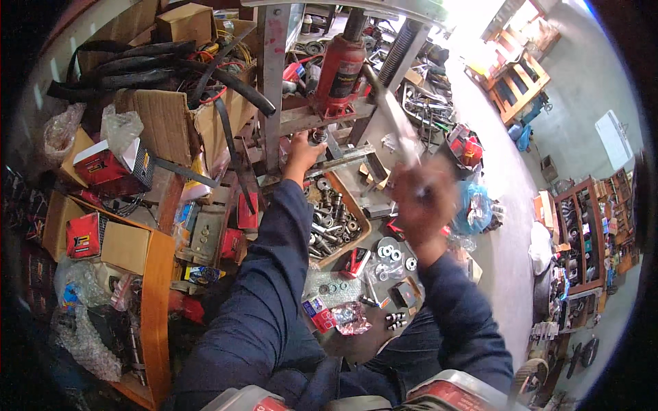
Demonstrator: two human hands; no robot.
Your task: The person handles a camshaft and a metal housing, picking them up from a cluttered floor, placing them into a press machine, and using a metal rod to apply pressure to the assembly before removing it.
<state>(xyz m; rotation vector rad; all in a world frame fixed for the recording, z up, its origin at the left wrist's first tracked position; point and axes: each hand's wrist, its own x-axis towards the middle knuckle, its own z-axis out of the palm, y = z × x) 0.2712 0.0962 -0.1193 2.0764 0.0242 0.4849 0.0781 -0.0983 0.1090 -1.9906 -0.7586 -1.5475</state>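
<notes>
The right hand is closed around a long metal handle that slants up toward the red bottle jack in the press frame; short, even strokes would suit this step. The left hand pinches a small round part under the jack and should stay clear of the ram. A tray of bolts crowds the near counter; black hoses clutter its far left.

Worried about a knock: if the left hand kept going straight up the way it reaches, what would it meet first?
Probably the press plate under the red bottle jack; the left hand already touches a small metal part just beneath it. Depth is unclear.
</notes>
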